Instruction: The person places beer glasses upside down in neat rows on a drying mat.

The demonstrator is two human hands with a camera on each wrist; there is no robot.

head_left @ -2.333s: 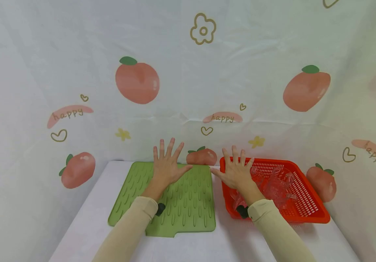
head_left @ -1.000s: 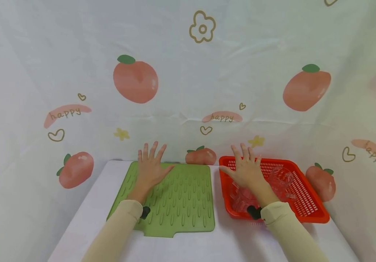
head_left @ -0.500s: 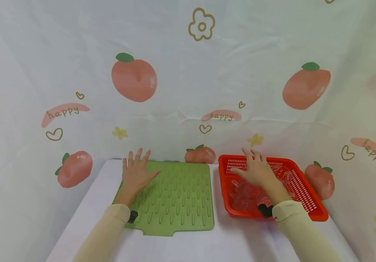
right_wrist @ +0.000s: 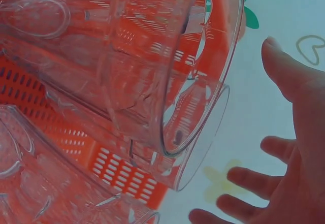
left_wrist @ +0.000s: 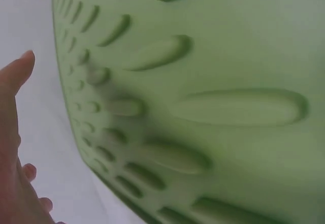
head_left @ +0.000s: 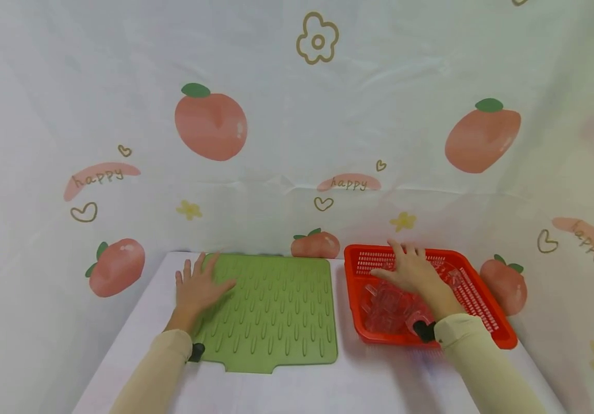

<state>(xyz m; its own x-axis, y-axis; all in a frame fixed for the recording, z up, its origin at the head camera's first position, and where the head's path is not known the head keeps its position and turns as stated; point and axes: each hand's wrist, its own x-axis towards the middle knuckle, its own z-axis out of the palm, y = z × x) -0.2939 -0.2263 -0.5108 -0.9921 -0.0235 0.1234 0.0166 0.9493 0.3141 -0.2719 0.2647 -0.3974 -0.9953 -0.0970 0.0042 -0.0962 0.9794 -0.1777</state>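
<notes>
My left hand (head_left: 198, 290) hovers over the left edge of a green ridged drying mat (head_left: 276, 310), fingers spread and holding nothing. In the left wrist view, its thumb (left_wrist: 18, 74) points past the mat's edge. Above a red perforated plastic basket (head_left: 351, 299), my right hand (head_left: 413, 273) reaches out with parted fingers and nothing in its grasp. Several clear glasses (head_left: 387, 305) lie heaped inside the basket. Close up in the right wrist view, one transparent glass (right_wrist: 137, 82) lies on its side with its rim towards the hand, apart from the fingers.
A white-covered table (head_left: 307, 391) bears the mat on the left and the basket on the right. Behind and at both sides hangs a white cloth (head_left: 286, 115) printed with fruit, hearts and flowers.
Both hands have drawn apart and lowered: the left moved left to the mat's edge, the right moved right over the basket. The mat and basket have stayed put.
</notes>
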